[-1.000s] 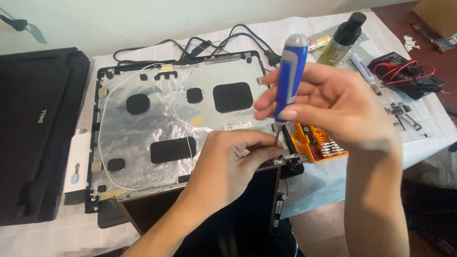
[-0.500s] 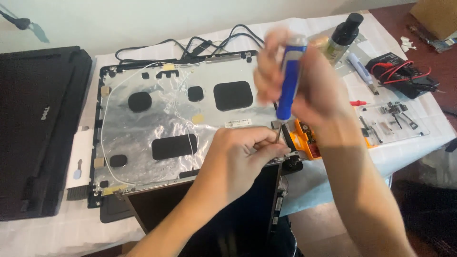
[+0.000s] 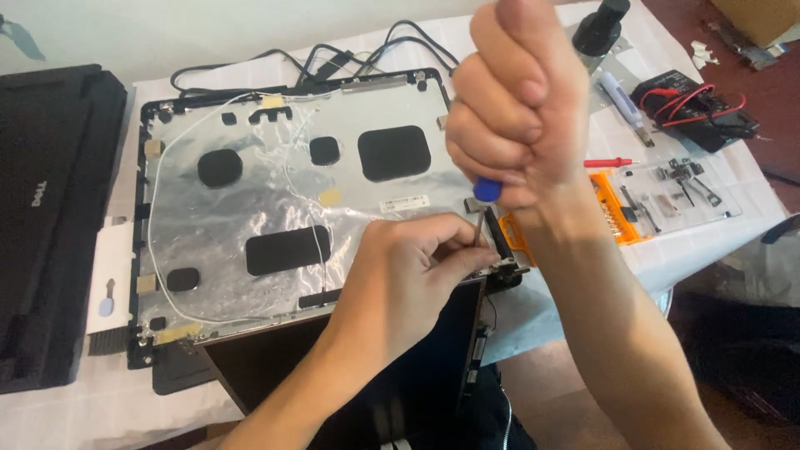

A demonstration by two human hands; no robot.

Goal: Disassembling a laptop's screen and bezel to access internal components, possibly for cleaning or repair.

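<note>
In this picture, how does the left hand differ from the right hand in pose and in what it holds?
The right hand is raised and closed in a full fist around the blue handle of the screwdriver; the left hand lies low on the laptop lid with bent fingers. The right hand has a whole-hand grip; the left hand only pinches near the screwdriver's thin shaft, by the corner hinge. Both hands work at the same corner.
</note>
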